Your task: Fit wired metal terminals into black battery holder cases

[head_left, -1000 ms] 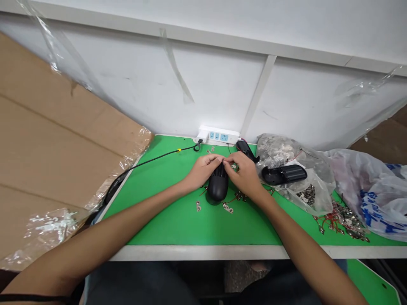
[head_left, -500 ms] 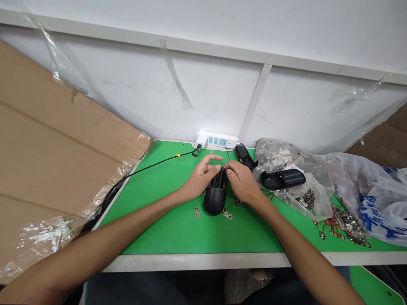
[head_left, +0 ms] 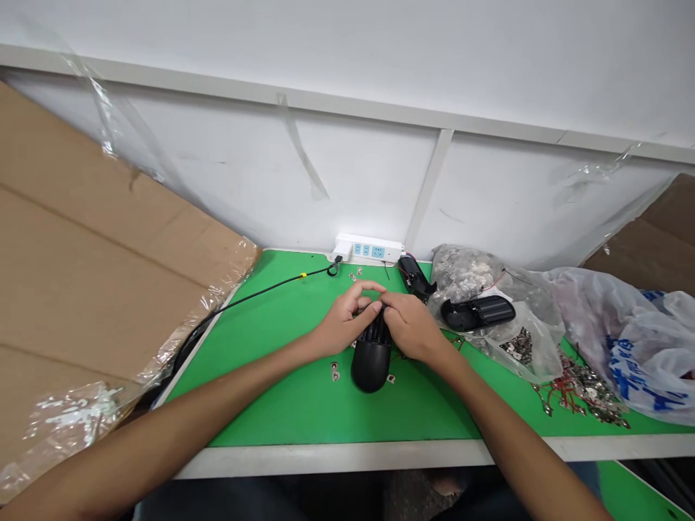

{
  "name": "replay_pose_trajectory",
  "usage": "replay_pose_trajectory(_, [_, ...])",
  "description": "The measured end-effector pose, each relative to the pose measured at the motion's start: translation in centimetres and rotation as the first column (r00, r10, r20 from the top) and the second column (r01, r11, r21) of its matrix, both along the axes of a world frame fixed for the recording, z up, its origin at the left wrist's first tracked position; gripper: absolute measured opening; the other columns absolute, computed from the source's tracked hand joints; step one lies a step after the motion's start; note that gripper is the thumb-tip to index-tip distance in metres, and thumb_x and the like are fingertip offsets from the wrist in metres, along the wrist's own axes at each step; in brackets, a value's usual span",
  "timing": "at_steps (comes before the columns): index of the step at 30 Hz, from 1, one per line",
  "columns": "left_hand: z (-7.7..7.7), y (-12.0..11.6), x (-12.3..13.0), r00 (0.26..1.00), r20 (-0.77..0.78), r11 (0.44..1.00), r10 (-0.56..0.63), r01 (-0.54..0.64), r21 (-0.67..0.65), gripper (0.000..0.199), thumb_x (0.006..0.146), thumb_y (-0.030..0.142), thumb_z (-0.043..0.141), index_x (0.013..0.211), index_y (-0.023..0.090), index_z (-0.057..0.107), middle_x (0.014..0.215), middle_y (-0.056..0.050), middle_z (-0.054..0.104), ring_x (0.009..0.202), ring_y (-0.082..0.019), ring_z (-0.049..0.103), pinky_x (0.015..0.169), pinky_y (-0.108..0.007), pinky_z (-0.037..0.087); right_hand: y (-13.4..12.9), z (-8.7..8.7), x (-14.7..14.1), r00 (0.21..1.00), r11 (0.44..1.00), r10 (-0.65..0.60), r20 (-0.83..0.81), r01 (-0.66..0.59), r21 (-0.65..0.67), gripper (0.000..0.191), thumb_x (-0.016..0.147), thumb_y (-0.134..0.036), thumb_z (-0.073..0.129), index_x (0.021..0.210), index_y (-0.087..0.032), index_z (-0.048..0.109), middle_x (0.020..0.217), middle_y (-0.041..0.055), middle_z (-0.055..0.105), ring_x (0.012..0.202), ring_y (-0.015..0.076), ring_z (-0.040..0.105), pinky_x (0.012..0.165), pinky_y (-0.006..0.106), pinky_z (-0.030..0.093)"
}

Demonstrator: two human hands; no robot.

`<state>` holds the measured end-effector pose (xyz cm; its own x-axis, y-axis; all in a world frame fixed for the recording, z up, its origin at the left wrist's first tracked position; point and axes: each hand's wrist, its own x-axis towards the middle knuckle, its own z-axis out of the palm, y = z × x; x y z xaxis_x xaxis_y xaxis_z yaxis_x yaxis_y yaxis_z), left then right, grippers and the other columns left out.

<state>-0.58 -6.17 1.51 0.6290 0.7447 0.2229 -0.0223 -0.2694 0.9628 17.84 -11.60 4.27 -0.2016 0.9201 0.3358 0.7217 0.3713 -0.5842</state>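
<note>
The left hand and right hand hide the top of the black casing; the metal bits just beside it are too small to tell.

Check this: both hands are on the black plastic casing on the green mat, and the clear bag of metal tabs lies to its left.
Not right: the clear bag of metal tabs lies to the right of the black plastic casing, as the head view shows. The left hand and right hand are on it, on the green mat.

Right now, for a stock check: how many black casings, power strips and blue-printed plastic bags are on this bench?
Black casings (held, rear, right): 3
Power strips: 1
Blue-printed bags: 1
Total: 5
</note>
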Motion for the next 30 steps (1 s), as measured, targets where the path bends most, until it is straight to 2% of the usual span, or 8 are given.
replay_pose_trajectory(7, [-0.2,0.2,-0.1,1.000,-0.011,0.998,0.006,-0.006,0.063,0.044,0.105,0.057,0.060,0.132,0.022,0.057,0.062,0.009,0.039,0.055,-0.010,0.034,0.054,-0.023,0.023,-0.3,0.5,-0.5,0.998,0.990,-0.050,-0.025,0.046,-0.131,0.027,0.099,-0.019,0.040,0.087,-0.020,0.063,0.077,0.0045,0.067,0.071,0.0194,0.055,0.068,0.031,0.034])
replay_pose_trajectory(10, [-0.2,0.2,-0.2,1.000,-0.006,0.998,0.008,-0.008,0.058,0.043,0.105,0.056,0.060,0.131,0.022,0.058,0.062,0.009,0.038,0.055,-0.010,0.034,0.054,-0.023,0.023,-0.2,0.6,-0.2,1.000,0.987,-0.025,-0.018,0.022,-0.159,0.031,0.103,-0.017,0.036,0.091,-0.019,0.064,0.083,0.0068,0.070,0.076,0.0202,0.059,0.070,0.031,0.037])
replay_pose_trajectory(14, [-0.1,0.2,-0.2,1.000,-0.011,0.999,0.005,-0.004,0.051,0.042,0.105,0.056,0.060,0.130,0.022,0.059,0.062,0.009,0.040,0.055,-0.011,0.034,0.054,-0.024,0.023,0.3,0.2,0.4,0.981,0.992,0.094,0.169,-0.078,-0.096,0.034,0.107,-0.015,0.034,0.100,-0.016,0.067,0.103,0.0145,0.077,0.088,0.0230,0.065,0.076,0.033,0.040])
replay_pose_trajectory(17, [-0.1,0.2,-0.3,1.000,-0.024,0.998,0.007,-0.005,0.061,0.042,0.105,0.056,0.061,0.129,0.022,0.061,0.062,0.008,0.042,0.055,-0.011,0.035,0.055,-0.024,0.024,0.5,-0.3,0.7,0.946,0.993,0.113,0.302,-0.102,-0.054,0.032,0.108,-0.014,0.036,0.101,-0.014,0.067,0.106,0.0172,0.077,0.090,0.0251,0.066,0.076,0.035,0.040])
replay_pose_trajectory(20, [-0.1,0.2,-0.4,0.999,-0.042,0.997,0.004,0.000,0.080,0.042,0.105,0.056,0.060,0.130,0.022,0.062,0.062,0.007,0.047,0.055,-0.011,0.037,0.056,-0.024,0.026,0.6,-0.8,0.9,0.934,0.991,0.131,0.332,-0.130,-0.026,0.034,0.109,-0.013,0.033,0.099,-0.015,0.065,0.102,0.0160,0.076,0.088,0.0248,0.065,0.076,0.036,0.041])
replay_pose_trajectory(26, [0.0,0.2,-0.5,0.996,-0.083,0.990,-0.009,0.020,0.142,0.041,0.108,0.055,0.055,0.130,0.022,0.061,0.063,0.007,0.046,0.056,-0.012,0.038,0.057,-0.025,0.026,0.9,-2.4,2.2,0.883,0.943,0.258,0.391,-0.318,0.096,0.029,0.108,-0.014,0.036,0.092,-0.017,0.059,0.105,0.0171,0.073,0.092,0.0250,0.063,0.083,0.039,0.047])
replay_pose_trajectory(30, [0.1,0.2,-0.5,0.995,-0.103,0.984,-0.005,0.023,0.175,0.041,0.108,0.055,0.054,0.130,0.021,0.061,0.062,0.007,0.045,0.056,-0.012,0.038,0.057,-0.026,0.027,1.0,-3.0,2.7,0.879,0.935,0.248,0.407,-0.328,0.138,0.029,0.110,-0.014,0.033,0.096,-0.017,0.058,0.104,0.0159,0.071,0.091,0.0251,0.061,0.082,0.039,0.047])
